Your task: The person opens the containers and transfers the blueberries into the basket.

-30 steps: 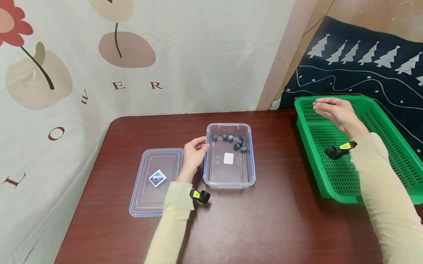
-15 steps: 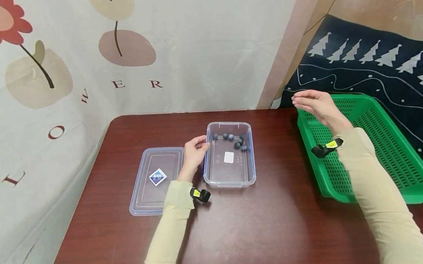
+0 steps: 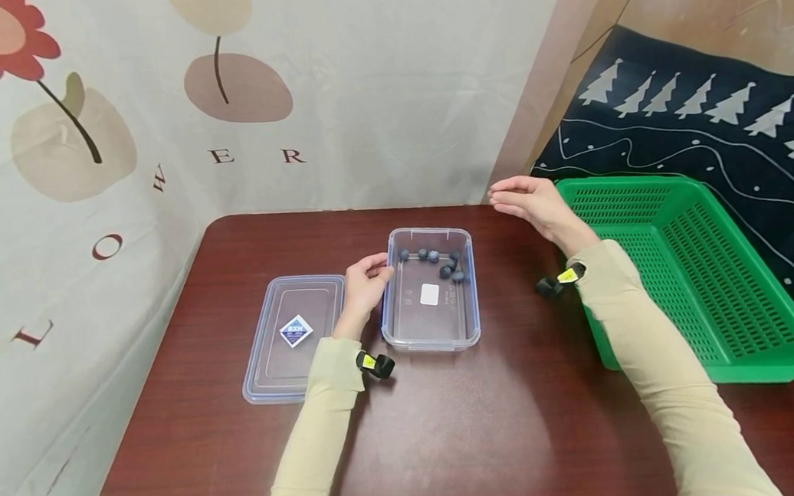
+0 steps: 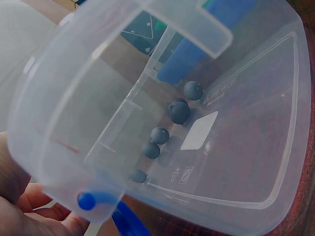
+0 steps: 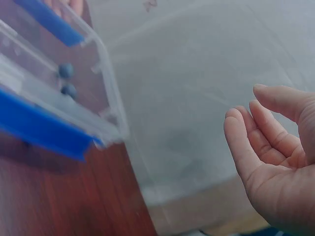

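Observation:
My left hand [image 3: 365,287] holds the left rim of a clear plastic food container [image 3: 413,337] with blue side latches, its fingers at the outer wall. In the left wrist view, those fingers [image 4: 49,216] show curled beside the latch corner. Several blueberries [image 3: 445,272] lie on the container floor, mostly along its far end and right side. My right hand [image 3: 535,206] is in the air between the container and a green basket [image 3: 758,370]. The right wrist view shows its fingers loosely bent, thumb apart, with nothing between them.
Left of the container, a clear lid [image 3: 267,365] with a diamond-shaped blue label lies flat on the brown table [image 3: 465,428], partly behind my left hand. The basket stands at the table's right edge. A white printed curtain [image 3: 388,125] hangs along the back.
My right hand has moved left, from above the basket to beyond its left rim, nearer the container. The left hand has stayed at the container's rim.

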`<control>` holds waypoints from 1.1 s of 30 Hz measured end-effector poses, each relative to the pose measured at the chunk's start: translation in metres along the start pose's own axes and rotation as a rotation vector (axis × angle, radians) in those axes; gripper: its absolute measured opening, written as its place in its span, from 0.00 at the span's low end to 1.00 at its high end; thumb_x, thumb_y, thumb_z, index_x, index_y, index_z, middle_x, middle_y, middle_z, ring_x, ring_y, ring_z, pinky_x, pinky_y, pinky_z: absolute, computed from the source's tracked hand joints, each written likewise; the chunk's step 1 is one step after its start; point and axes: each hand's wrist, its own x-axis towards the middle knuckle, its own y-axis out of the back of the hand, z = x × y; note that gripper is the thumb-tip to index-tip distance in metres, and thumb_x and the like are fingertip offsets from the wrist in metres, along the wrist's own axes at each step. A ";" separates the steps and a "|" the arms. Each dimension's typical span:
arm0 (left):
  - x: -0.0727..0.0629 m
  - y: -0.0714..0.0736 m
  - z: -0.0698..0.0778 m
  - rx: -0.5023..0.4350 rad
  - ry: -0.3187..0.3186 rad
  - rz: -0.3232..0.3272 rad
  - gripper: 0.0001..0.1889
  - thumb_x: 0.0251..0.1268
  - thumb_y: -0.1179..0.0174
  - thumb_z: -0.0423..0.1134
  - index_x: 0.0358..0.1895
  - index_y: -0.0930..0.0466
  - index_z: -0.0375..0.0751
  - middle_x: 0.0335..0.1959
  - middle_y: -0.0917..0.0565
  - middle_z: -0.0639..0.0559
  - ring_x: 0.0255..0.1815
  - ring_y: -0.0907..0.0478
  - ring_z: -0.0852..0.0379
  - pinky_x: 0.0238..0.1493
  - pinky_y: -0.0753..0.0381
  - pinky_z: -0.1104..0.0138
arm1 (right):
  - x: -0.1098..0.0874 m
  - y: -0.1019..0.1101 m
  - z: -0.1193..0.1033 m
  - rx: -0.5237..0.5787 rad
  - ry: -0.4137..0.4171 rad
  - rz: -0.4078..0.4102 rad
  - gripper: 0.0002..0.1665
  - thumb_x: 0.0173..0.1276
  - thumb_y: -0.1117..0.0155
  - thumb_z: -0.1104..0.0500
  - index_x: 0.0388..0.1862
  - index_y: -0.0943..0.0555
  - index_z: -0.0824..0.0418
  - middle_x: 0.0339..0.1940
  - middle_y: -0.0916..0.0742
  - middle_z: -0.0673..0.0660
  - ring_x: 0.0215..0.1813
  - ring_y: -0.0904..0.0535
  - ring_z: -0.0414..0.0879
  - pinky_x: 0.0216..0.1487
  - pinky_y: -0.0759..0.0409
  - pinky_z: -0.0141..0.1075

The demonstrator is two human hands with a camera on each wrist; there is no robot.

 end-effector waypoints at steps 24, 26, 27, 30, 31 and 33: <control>0.000 0.001 0.001 0.012 -0.025 -0.010 0.15 0.57 0.39 0.27 0.49 0.20 0.29 0.42 0.17 0.36 0.44 0.20 0.45 0.44 0.20 0.63 | 0.028 -0.088 0.068 -0.216 -0.077 -0.024 0.20 0.62 0.36 0.68 0.51 0.24 0.76 0.38 0.14 0.57 0.43 0.17 0.48 0.53 0.23 0.42; 0.000 0.001 0.001 0.013 -0.026 -0.011 0.15 0.57 0.39 0.28 0.49 0.20 0.29 0.42 0.17 0.36 0.44 0.20 0.45 0.45 0.20 0.62 | 0.029 -0.093 0.073 -0.252 -0.083 -0.022 0.19 0.61 0.36 0.67 0.51 0.22 0.74 0.41 0.14 0.60 0.45 0.17 0.50 0.51 0.21 0.40; 0.000 0.001 0.000 0.012 -0.026 -0.011 0.15 0.57 0.39 0.28 0.49 0.20 0.29 0.43 0.17 0.36 0.44 0.20 0.45 0.45 0.20 0.62 | 0.029 -0.095 0.075 -0.270 -0.087 -0.019 0.19 0.61 0.35 0.66 0.50 0.21 0.73 0.42 0.14 0.61 0.45 0.17 0.50 0.50 0.21 0.39; 0.000 0.001 0.000 0.009 -0.026 -0.011 0.15 0.58 0.39 0.28 0.50 0.20 0.30 0.43 0.17 0.36 0.44 0.20 0.45 0.44 0.20 0.62 | 0.030 -0.101 0.081 -0.303 -0.109 -0.019 0.18 0.61 0.35 0.66 0.50 0.20 0.72 0.44 0.15 0.63 0.45 0.17 0.48 0.50 0.21 0.38; 0.000 0.001 -0.001 0.007 -0.027 -0.011 0.15 0.57 0.39 0.28 0.50 0.20 0.30 0.43 0.17 0.36 0.44 0.20 0.45 0.44 0.20 0.63 | 0.031 -0.103 0.084 -0.310 -0.121 -0.020 0.18 0.61 0.35 0.66 0.50 0.20 0.72 0.45 0.15 0.63 0.45 0.17 0.47 0.51 0.21 0.38; 0.001 0.002 -0.001 0.005 -0.027 -0.011 0.15 0.57 0.39 0.28 0.50 0.20 0.30 0.43 0.17 0.35 0.44 0.20 0.45 0.44 0.20 0.63 | 0.032 -0.107 0.089 -0.342 -0.146 -0.023 0.18 0.61 0.35 0.65 0.50 0.20 0.71 0.46 0.15 0.63 0.45 0.18 0.45 0.52 0.22 0.38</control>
